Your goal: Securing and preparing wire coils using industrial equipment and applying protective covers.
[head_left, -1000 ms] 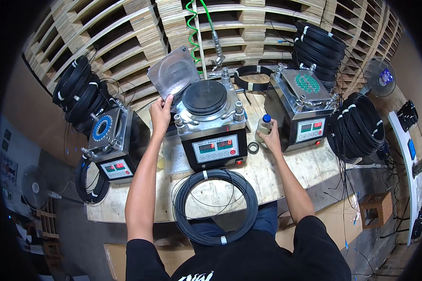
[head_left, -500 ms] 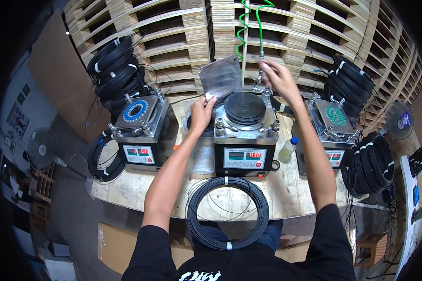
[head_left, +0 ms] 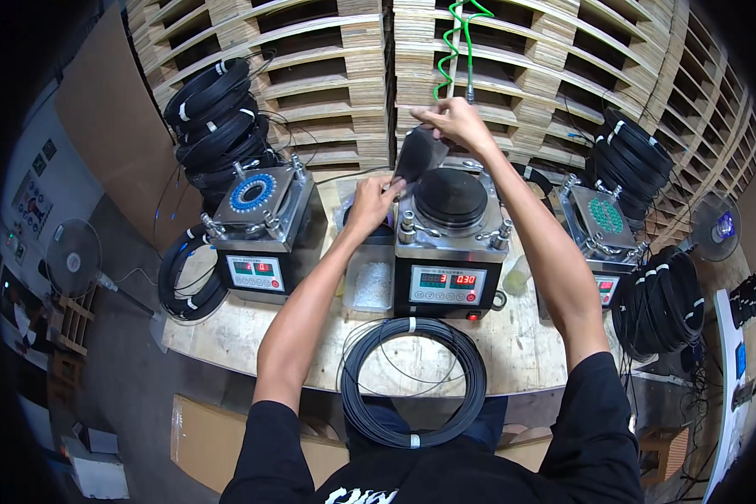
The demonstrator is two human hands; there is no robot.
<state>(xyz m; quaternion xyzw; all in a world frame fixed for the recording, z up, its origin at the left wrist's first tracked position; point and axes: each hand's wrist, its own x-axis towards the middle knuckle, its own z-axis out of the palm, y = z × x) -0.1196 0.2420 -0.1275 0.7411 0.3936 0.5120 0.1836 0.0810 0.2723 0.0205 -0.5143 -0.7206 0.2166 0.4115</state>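
My left hand [head_left: 373, 207] is closed on the lower edge of a square metal plate [head_left: 417, 156], tilted up on its edge and showing a dark face. My right hand [head_left: 457, 126], slightly blurred, has its fingers at the plate's upper corner and seems to grip it. Right of the plate is the round black disc [head_left: 450, 196] on top of the middle tabletop machine [head_left: 405, 286], whose lit red display faces me. Metal corner posts stand around the disc. A coil of black cable [head_left: 357, 395] lies at the table's front edge, overhanging toward my lap.
Similar machines stand left [head_left: 260, 231] and right [head_left: 601, 239], with blue and green fittings ringed in their top plates. Stacked black cable coils [head_left: 218, 118] rise behind the left one. A clear tub [head_left: 371, 284] and a bottle [head_left: 515, 283] flank the middle machine. Wooden pallets [head_left: 319, 67] stand behind.
My right hand has moved left from the air hose fitting to the plate's upper corner. The plate has turned, its face going from shiny to dark. The left machine's display reading has changed.
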